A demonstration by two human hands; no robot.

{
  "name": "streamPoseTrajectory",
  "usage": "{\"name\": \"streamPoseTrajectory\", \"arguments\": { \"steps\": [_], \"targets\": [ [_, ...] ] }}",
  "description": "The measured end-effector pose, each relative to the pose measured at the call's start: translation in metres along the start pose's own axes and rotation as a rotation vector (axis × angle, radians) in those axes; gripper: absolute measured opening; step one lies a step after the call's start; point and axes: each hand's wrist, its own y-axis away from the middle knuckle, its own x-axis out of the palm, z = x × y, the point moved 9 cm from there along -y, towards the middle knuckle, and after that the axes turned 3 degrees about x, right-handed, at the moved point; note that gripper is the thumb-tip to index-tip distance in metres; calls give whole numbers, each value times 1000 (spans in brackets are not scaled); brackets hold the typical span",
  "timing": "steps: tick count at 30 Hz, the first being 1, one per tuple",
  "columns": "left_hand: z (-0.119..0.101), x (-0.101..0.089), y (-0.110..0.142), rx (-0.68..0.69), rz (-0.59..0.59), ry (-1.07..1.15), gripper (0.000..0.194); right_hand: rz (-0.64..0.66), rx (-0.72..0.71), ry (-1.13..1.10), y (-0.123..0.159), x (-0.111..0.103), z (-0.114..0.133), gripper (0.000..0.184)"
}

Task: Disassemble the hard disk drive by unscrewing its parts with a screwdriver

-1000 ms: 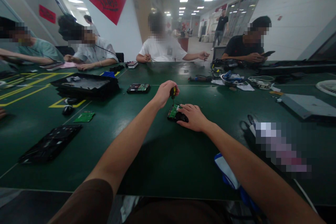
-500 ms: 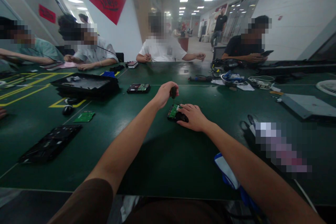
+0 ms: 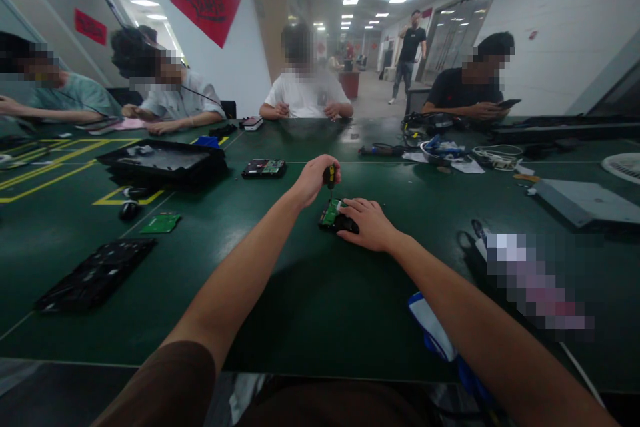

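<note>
A screwdriver [image 3: 331, 175] with a dark and yellow handle stands upright in my left hand [image 3: 315, 178], whose fingers are closed around the handle. Its thin shaft points down at the green circuit board of a hard drive [image 3: 329, 215]; the exact contact of the tip is too small to make out. My right hand [image 3: 371, 223] grips the right part of the drive, fingers over the top and thumb along the near edge, covering much of that side. The drive lies on the dark green table [image 3: 320, 307].
Another hard drive [image 3: 264, 168] lies farther back. On the left are a black tray [image 3: 163, 163], a loose green circuit board [image 3: 161, 222] and a black panel [image 3: 97, 273]. A blue-and-white cloth item [image 3: 433, 323] is by my right forearm; a grey metal case [image 3: 585, 200] sits right. Several people sit around.
The screwdriver handle has turned in my left hand, showing its yellow part. My right hand and the drive stay put. Across the table, a person's outstretched arm has drawn in.
</note>
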Motion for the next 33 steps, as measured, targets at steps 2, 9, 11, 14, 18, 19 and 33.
{"name": "streamPoseTrajectory", "arguments": {
  "steps": [2,9,11,14,18,19,33],
  "targets": [
    [2,-2,-1,-4,-13,9,22,-10,-1,3,0,0,0,65],
    [-3,-11,-3,51,-53,-119,24,-16,-3,5,0,1,0,65],
    [0,-4,-1,-4,-4,-52,24,-22,-4,8,0,1,1,64],
    [4,3,1,-58,33,53,20,-26,-4,14,0,0,1,64],
    [3,-1,0,-50,0,64,17,-17,0,17,-1,0,0,65],
    [3,-3,0,-38,-17,54,17,-18,-2,15,-1,0,0,65],
    [4,-15,-5,-6,-118,-9,17,-30,-12,7,0,-2,1,64]
  ]
}}
